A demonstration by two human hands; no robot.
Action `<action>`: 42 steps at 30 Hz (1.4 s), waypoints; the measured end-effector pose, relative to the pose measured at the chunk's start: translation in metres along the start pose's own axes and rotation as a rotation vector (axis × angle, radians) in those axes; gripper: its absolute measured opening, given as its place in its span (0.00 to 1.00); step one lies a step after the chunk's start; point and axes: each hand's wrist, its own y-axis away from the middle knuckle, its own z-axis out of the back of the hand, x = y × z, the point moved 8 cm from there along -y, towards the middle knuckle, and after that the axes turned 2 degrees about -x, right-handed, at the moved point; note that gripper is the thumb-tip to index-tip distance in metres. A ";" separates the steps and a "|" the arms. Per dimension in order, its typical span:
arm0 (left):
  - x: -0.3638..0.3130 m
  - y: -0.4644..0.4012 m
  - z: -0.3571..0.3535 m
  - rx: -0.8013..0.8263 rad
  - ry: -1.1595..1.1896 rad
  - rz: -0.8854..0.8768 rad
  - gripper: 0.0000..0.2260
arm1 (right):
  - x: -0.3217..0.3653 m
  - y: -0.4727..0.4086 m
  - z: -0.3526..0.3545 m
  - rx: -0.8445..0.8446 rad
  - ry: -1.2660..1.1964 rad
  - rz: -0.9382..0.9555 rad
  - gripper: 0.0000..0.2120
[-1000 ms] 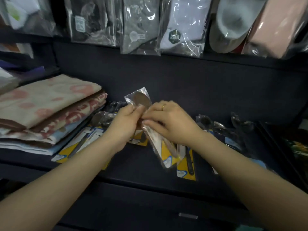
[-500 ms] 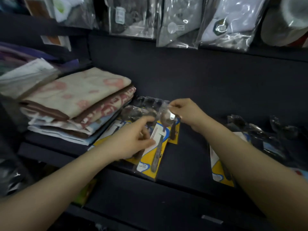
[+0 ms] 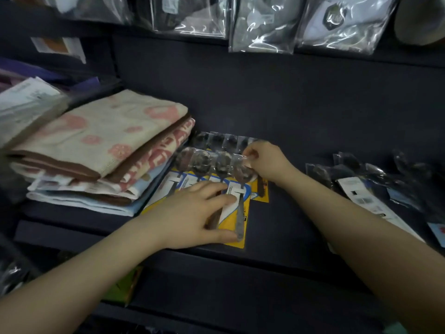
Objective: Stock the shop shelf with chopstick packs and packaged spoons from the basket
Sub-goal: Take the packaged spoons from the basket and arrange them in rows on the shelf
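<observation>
Several packaged spoons on yellow cards lie in a row on the dark shelf (image 3: 277, 227), beside the folded towels. The rightmost packaged spoon (image 3: 241, 208) lies flat at the row's end. My left hand (image 3: 192, 213) rests on the cards' lower part, fingers stretched over them and thumb along the front edge. My right hand (image 3: 263, 162) pinches the clear plastic top of that rightmost pack near the spoon bowl. A second row of spoon packs (image 3: 221, 141) lies behind. The basket and chopstick packs are out of view.
A stack of folded towels (image 3: 103, 150) fills the shelf's left side. More packaged utensils (image 3: 375, 189) lie scattered at the right. Bagged goods (image 3: 262, 22) hang above the shelf's back wall. Bare dark shelf lies between the two groups of packs.
The spoon pack held up in both hands has come down flat into the row. My left hand has spread over the cards; my right hand still pinches the pack's top. The view shifted left.
</observation>
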 end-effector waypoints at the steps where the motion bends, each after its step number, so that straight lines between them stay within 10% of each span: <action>1: -0.002 -0.001 0.000 -0.007 -0.028 -0.012 0.43 | 0.000 0.002 0.001 -0.002 0.006 0.018 0.12; 11: -0.012 -0.018 0.017 -0.060 0.019 -0.067 0.39 | -0.098 0.042 0.079 -0.127 0.381 -0.214 0.17; 19: -0.040 -0.034 0.029 -0.210 0.210 -0.106 0.29 | -0.124 0.052 0.092 -0.146 0.071 -0.316 0.03; 31: -0.081 -0.032 0.015 -0.260 0.457 0.063 0.32 | -0.049 0.039 0.084 -0.094 -0.416 -0.023 0.13; 36: -0.067 -0.013 0.015 -0.290 0.249 0.166 0.20 | -0.042 0.021 0.040 -0.028 -0.562 -0.105 0.12; 42: -0.054 0.003 0.006 -0.223 -0.035 0.036 0.32 | -0.046 0.007 0.008 -0.044 -0.390 -0.131 0.14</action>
